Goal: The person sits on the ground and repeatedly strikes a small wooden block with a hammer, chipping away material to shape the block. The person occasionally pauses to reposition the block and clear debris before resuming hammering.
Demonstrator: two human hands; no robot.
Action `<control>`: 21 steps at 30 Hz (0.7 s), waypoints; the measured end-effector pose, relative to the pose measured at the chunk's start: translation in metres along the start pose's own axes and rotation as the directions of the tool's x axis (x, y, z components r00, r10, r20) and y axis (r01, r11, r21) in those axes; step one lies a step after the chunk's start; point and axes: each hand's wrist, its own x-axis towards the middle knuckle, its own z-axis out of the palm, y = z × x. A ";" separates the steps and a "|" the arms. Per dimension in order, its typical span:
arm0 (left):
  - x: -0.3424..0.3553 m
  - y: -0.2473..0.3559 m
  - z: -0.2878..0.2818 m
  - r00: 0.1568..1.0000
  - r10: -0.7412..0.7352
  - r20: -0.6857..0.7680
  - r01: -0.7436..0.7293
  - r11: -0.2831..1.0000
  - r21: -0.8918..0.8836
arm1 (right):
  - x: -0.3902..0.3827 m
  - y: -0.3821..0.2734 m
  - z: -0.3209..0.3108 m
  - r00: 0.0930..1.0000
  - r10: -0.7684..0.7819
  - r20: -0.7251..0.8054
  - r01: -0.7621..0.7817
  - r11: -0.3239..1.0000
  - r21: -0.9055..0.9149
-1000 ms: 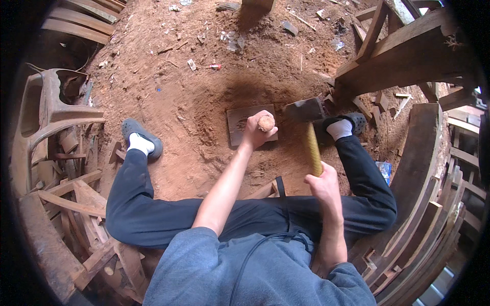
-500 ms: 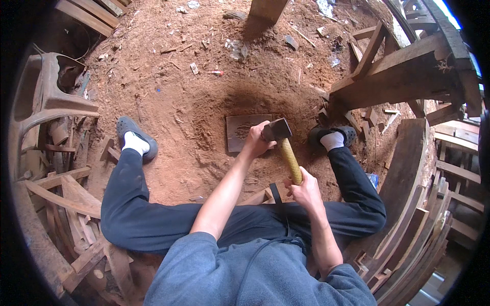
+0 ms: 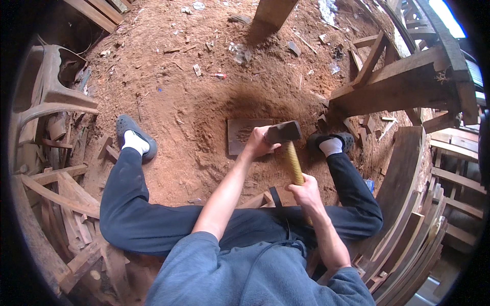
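My right hand (image 3: pixel 306 192) is wrapped round the yellow, textured handle (image 3: pixel 292 162) of a hammer. Its dark, blocky head (image 3: pixel 284 132) points away from me, just right of my left hand (image 3: pixel 260 141). The fingers of that hand are closed beside the head; what they grip is hidden. Under and beyond it, a flat brown wooden board (image 3: pixel 238 138) lies on the ground, with rough marks or shavings on its face. My left hand covers part of the board.
Sawdust-covered ground (image 3: pixel 178 112) spreads ahead, with scattered scraps. A brown plastic chair (image 3: pixel 56 97) stands at left beside loose wood offcuts (image 3: pixel 71 204). Long planks (image 3: pixel 398 204) lie to my right, below a heavy wooden frame (image 3: pixel 393 84). A post (image 3: pixel 273 15) stands ahead. My feet flank the board.
The hammer's head has shifted slightly to the right and appears tilted differently. My right hand has moved slightly down along with the handle, and my left hand has edged a little right.
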 end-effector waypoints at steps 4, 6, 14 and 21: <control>0.000 -0.004 0.009 0.993 -0.070 -0.092 0.065 0.997 -0.051 | -0.030 -0.029 -0.044 0.988 -0.067 -0.140 0.084 0.989 0.121; -0.001 -0.005 0.011 0.988 -0.079 -0.129 0.070 0.995 -0.072 | -0.054 -0.052 -0.072 0.926 -0.189 -0.325 0.262 0.945 0.197; 0.000 -0.013 0.021 0.986 -0.062 -0.154 0.053 0.997 -0.061 | -0.055 -0.065 -0.057 0.446 -0.708 -0.547 0.803 0.587 -0.106; -0.006 -0.023 0.029 0.967 -0.023 -0.254 0.019 1.000 -0.021 | 0.002 -0.018 -0.007 0.939 -0.208 -0.274 0.163 0.970 -0.180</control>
